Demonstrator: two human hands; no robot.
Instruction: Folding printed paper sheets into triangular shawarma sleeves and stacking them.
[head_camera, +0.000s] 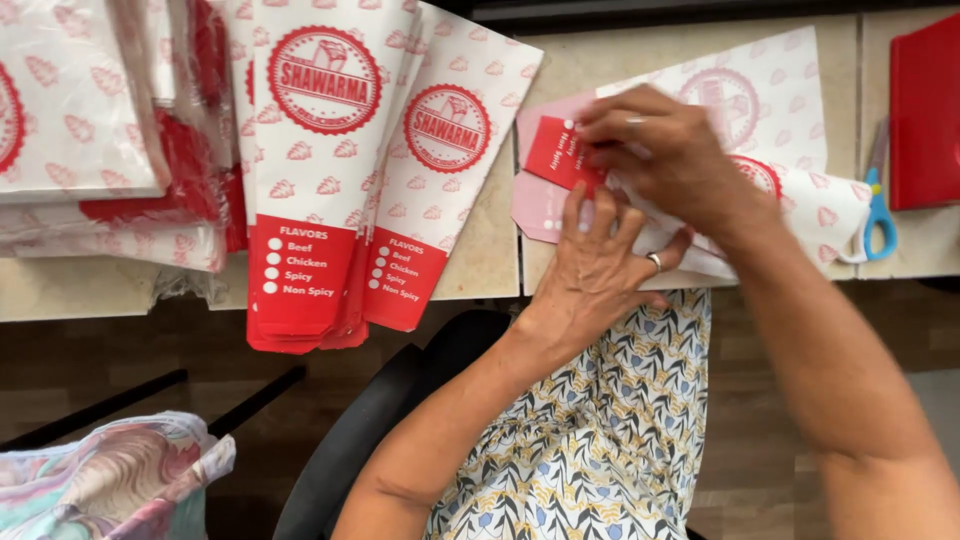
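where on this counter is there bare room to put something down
Free patches: the beige counter between the fanned red-and-white paper sleeves and the wrapper sheet being folded; a smaller strip near the front edge left of the left hand. Crowded: the far left under bagged stacks, and around the right hand toward the blue-handled scissors.

Bare counter lies open at 12 o'clock of the hands, between the fanned wrappers at 9 o'clock and the flat sheets. Scissors and a red box block 3 o'clock. Stacked wrappers crowd the far left. The counter's near edge stands open at 6 o'clock.
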